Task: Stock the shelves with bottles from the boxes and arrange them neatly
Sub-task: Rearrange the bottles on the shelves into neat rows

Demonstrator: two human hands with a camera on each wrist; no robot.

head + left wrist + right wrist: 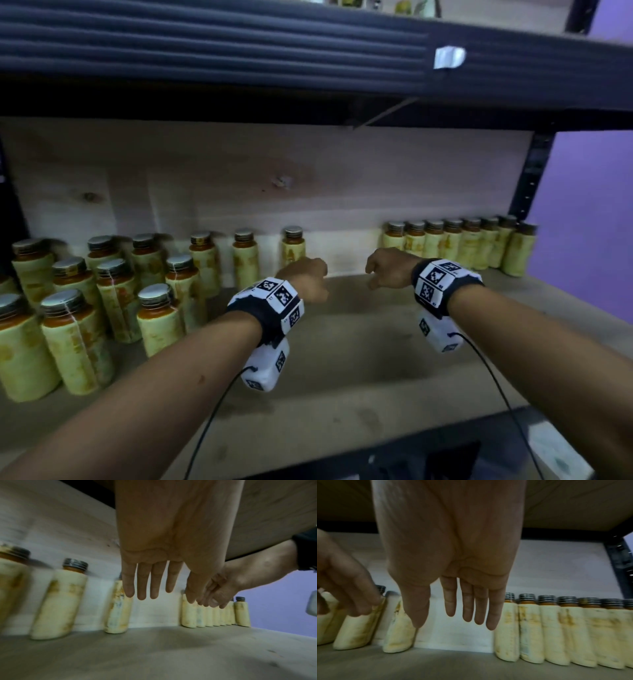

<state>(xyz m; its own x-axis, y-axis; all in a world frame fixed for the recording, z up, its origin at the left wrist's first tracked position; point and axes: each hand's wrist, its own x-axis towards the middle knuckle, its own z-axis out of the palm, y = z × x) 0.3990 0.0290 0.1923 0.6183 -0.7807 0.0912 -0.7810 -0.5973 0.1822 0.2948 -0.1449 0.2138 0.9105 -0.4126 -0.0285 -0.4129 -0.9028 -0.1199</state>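
1. left hand [306, 278] and right hand [388, 268] over the bare middle of the shelf [359, 359], both grips loose, fingers straight, holding nothing.
2. tight bottle row [459, 245] back right against the wall.
3. loose bottles [102, 291] on the left.

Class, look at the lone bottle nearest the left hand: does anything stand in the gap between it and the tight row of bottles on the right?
Nothing visible does. Between the lone bottle and the tight row lies bare shelf board; the left hand and right hand hover there, empty.
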